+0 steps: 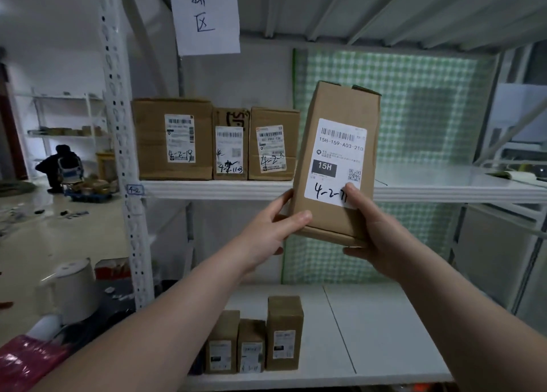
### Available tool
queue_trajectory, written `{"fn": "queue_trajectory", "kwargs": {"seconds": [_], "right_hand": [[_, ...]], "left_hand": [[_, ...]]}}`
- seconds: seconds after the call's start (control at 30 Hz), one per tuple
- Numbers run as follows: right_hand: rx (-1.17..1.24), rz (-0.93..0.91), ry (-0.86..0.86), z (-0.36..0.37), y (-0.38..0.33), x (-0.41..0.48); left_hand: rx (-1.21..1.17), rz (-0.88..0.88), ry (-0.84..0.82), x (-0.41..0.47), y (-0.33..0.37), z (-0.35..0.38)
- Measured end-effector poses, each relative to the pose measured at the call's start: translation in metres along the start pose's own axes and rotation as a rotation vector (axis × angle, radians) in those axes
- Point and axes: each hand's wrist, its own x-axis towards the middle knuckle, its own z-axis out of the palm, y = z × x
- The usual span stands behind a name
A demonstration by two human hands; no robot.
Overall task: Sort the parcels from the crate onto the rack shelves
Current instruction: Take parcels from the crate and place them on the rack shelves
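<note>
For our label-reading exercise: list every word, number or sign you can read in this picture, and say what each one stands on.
"15H-159-A03-210" and "15H": printed label on the held parcel.
"4-2-7": handwritten there, end hidden by the right hand.
"4-2": tag on the rack post.
"4-2-18": large left box.
"区": hanging paper sheet; characters above unclear.
Lower boxes and the rest: too blurred to read.
</note>
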Motion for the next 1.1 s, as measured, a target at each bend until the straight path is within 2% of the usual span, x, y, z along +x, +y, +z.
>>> {"fn": "queue_trajectory", "kwargs": {"seconds": [0.17, 0.33, 0.57, 0.67, 0.83, 1.1], "right_hand": [[0.138, -0.136, -0.06, -0.009, -0.002, 0.069], [0.205, -0.185, 0.011, -0.015, 0.008, 0.12], [0.14, -0.302, 0.125, -0.03, -0.003, 0.179], [0.086, -0.343, 0.144, -0.041, -0.004, 0.204], [0.031, -0.361, 0.148, -0.062, 0.006, 0.245], [0.038, -0.385, 0.128, -0.072, 0.019, 0.291]], "left_hand": [[0.027, 0.05, -0.008, 0.068, -0.003, -0.01], [0.097, 0.094, 0.026, 0.113, -0.02, -0.008], [0.454, 0.156, 0.156, 0.166, -0.031, -0.013], [0.683, 0.165, 0.235, 0.186, -0.035, -0.017], [0.991, 0.089, 0.272, 0.211, -0.052, -0.019], [1.141, -0.06, 0.243, 0.246, -0.084, -0.01]]}}
